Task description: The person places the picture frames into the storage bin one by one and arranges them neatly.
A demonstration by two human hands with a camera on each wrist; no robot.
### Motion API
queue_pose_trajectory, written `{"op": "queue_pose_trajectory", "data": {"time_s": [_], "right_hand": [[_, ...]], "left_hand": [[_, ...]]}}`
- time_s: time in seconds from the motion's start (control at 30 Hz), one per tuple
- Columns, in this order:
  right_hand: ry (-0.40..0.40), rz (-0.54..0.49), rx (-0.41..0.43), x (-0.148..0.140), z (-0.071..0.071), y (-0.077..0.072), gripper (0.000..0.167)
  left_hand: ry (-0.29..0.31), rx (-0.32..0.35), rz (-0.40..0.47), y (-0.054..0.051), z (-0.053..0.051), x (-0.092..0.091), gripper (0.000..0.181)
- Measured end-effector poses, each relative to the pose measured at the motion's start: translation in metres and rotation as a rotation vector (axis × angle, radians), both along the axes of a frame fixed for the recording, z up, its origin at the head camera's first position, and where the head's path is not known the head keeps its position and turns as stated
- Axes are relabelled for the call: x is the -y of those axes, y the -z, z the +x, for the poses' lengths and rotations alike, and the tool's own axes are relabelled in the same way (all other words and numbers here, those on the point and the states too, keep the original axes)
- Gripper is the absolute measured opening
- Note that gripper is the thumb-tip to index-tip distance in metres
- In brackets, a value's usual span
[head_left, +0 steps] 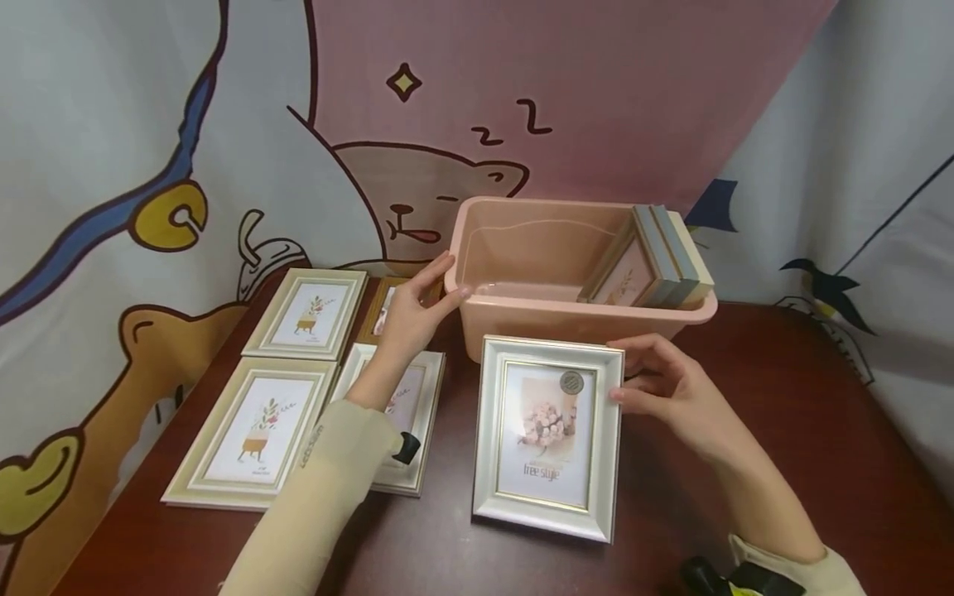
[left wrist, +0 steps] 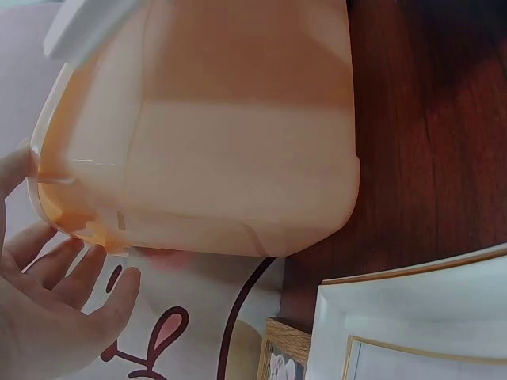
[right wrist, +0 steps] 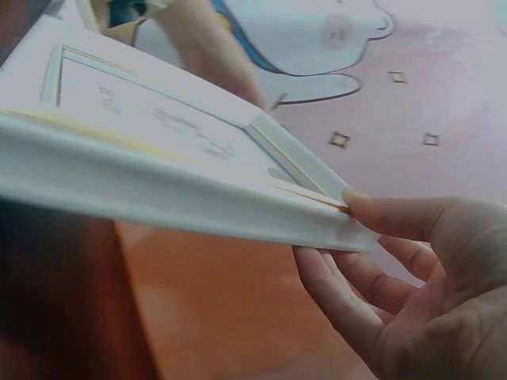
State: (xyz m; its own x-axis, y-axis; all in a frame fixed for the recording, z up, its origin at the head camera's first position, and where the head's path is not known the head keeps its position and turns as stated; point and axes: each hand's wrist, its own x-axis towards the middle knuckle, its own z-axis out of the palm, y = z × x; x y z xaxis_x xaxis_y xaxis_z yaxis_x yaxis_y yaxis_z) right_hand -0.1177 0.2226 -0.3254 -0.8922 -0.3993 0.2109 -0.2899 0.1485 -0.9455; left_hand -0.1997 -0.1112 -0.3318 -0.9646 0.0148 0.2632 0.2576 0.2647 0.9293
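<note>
The right hand (head_left: 674,393) is clamped on one white frame (head_left: 547,439) near its upper right corner, thumb on the front edge and fingers curled beneath, while the left hand (head_left: 412,313) has its fingers apart, its thumb and forefinger touching the rim of the one pink bin (head_left: 522,240) at its left end and the other fingers loose in the air. Seven more frames can be counted: three standing frames (head_left: 674,265) packed at the bin's right end, and four at the table's left side, namely two cream frames (head_left: 253,430) in a column along the left edge, one brown frame (head_left: 375,310) toward the far edge, and one second white frame (head_left: 423,414) partly hidden under the left forearm. The held frame extends left and downward from the right fingertips, tilted, its picture facing up toward the head camera (a flower bouquet, with one grey disc (head_left: 571,382) at its top right corner). It is in front of the bin's near wall, over the middle of the table (head_left: 790,414); whether its lower edge touches the tabletop cannot be told.
</note>
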Motion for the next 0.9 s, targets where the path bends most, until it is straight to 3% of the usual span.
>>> {"op": "queue_pose_trajectory", "data": {"time_s": [0.3, 0.67, 0.8, 0.9], "right_hand": [[0.084, -0.088, -0.134, -0.021, 0.007, -0.040, 0.057], [0.133, -0.546, -0.224, -0.031, -0.004, -0.075, 0.056], [0.268, -0.702, -0.225, -0.023, -0.011, -0.089, 0.053], [0.411, -0.762, -0.230, -0.013, -0.018, -0.097, 0.053]], "left_hand": [[0.000, 0.001, -0.023, 0.001, 0.001, 0.001, 0.057], [0.009, -0.032, -0.009, 0.002, -0.002, 0.003, 0.056], [0.013, -0.033, -0.012, 0.003, -0.002, 0.002, 0.057], [0.013, -0.035, -0.009, 0.003, -0.001, 0.001, 0.057]]}}
